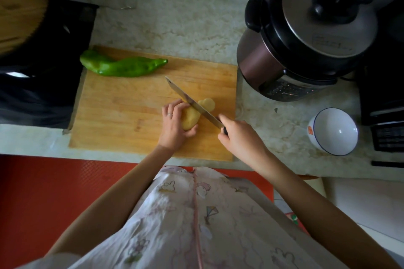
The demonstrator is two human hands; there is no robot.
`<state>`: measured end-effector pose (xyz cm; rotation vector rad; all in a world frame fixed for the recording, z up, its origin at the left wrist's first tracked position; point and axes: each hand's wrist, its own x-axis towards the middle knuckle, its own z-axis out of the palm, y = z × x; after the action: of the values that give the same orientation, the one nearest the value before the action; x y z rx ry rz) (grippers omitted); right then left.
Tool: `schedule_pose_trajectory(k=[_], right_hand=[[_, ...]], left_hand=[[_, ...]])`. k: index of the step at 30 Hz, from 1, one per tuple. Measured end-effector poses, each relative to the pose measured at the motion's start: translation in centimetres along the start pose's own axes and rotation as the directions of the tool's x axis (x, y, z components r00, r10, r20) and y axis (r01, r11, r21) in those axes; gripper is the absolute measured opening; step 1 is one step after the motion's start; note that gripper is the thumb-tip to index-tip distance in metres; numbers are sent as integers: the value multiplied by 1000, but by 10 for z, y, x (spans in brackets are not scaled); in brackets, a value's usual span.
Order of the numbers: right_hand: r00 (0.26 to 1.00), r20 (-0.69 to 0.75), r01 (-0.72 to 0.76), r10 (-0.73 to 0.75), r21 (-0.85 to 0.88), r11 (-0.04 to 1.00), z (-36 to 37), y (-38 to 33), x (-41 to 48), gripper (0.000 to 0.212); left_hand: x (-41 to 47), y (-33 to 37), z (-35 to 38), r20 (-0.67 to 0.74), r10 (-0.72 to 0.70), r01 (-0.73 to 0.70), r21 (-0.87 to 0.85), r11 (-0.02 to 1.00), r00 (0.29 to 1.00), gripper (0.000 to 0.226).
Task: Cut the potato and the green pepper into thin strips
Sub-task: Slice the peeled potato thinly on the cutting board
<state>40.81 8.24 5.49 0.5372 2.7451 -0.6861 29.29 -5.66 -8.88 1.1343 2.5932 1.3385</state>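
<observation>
Currently I read the green pepper (122, 66) as whole, lying well beyond and left of the holding grip, at the far corner of the cutting board (122, 116). The left hand (172, 124) curls over the potato (190, 119), pinning it down. The knife (192, 102) blade crosses the potato just right of those fingers; cut slices (207, 103) lie past the blade. The right hand (238, 135) is closed round the knife handle. Risk: if the rounded potato rolls, the blade could slide into the nearby fingers.

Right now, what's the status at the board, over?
Left grip holds potato. Right grip holds knife, blade across potato. Green pepper apart, nothing blocking.
</observation>
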Motion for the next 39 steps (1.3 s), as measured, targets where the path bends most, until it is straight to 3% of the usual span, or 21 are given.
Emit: schedule_pose_trajectory(k=[26,31,39], right_hand=[[991,133,-28,12,118,993,19,18,28,53],[999,45,-22,21,22,1000,38,13,29,50],[984,-150,81,-100,-125,989,47,13,17,48]], left_hand=[[4,-2,-4,-18,-11,10,-22,1000,1000,59],[3,-7,-3,-12,9,-9,-26,1000,1000,64],[0,-4,-5,-20,48,-49,-22,999,999,59]])
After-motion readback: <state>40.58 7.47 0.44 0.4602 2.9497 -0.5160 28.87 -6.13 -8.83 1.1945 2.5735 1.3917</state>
